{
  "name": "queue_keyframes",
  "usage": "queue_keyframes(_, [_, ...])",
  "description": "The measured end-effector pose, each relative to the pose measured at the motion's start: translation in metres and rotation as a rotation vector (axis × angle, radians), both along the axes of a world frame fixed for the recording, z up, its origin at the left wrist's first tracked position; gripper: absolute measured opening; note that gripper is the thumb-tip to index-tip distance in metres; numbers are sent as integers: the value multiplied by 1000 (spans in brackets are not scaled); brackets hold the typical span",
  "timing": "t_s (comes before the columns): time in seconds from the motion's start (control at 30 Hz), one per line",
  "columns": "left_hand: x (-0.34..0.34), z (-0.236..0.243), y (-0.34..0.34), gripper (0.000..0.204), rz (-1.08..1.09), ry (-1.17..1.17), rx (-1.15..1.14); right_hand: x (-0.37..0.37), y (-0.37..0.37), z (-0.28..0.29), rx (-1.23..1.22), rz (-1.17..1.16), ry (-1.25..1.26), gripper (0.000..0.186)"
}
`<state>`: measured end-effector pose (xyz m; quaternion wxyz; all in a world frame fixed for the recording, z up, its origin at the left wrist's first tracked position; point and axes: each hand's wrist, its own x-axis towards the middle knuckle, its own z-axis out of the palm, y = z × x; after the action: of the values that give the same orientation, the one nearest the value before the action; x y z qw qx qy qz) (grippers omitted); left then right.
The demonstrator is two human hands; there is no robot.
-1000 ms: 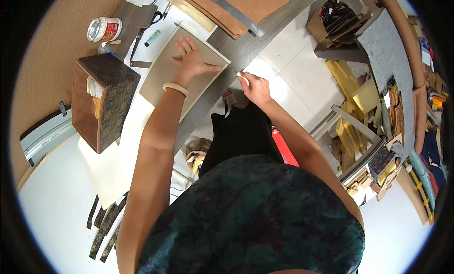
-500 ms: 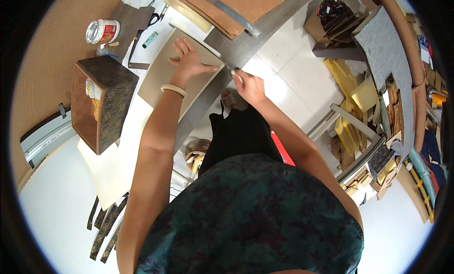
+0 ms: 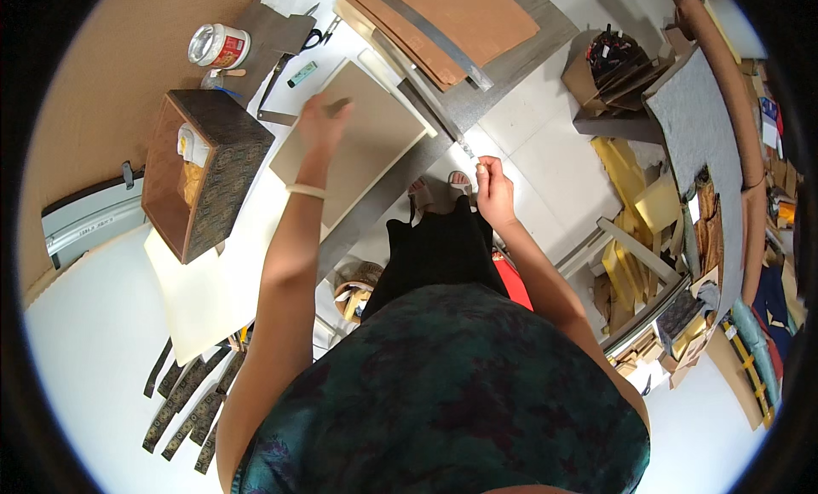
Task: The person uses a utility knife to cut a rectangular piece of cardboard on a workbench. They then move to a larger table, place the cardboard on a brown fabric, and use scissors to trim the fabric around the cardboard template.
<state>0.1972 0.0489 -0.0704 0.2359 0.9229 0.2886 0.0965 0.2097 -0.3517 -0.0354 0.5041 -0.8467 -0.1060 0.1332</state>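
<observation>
My left hand [image 3: 320, 127] is over a flat grey-beige board [image 3: 362, 140] on the worktable, its fingers smeared by motion. A small dark shape shows by its fingertips; I cannot tell whether it is a thing or a shadow. Beyond the table's near edge, my right hand [image 3: 495, 191] has its thumb and fingers pinched together. They are at the silvery near end of a narrow grey strip [image 3: 423, 89], which slants along the board's right side and juts past the table edge. What lies inside the pinch is mostly hidden.
Brown sheets [image 3: 460, 21] lie at the back under a flat metal bar [image 3: 426, 35]. Left of the board are a patterned open box [image 3: 230, 170], a white jar [image 3: 219, 46], black scissors [image 3: 317, 38] and a small green packet [image 3: 302, 74]. Shelving with material scraps stands right.
My left hand has gone from spread flat on the board to blurred, farther left. My right hand has drawn away from the board's edge, toward me and rightward. The narrow strip now shows beside the board.
</observation>
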Motion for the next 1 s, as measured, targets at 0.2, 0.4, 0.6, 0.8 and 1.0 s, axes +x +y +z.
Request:
queue_keyframes(0.2, [-141,-7,28,22,798,-173,-261,3,23,-9,153,-17,206,26])
queue_keyframes(0.4, [-229,-10,-30,24,928,-194,-401,34,94,33,91,153,146,27])
queue_keyframes(0.6, [-253,19,-6,29,403,-109,137,-55,100,19,164,262,89,21])
queue_keyframes(0.8, [-265,5,31,46,74,-93,147,-172,108,6,167,369,24,15])
queue_keyframes(1.0, [-266,-21,29,58,33,-21,191,-238,150,-10,65,346,-2,16])
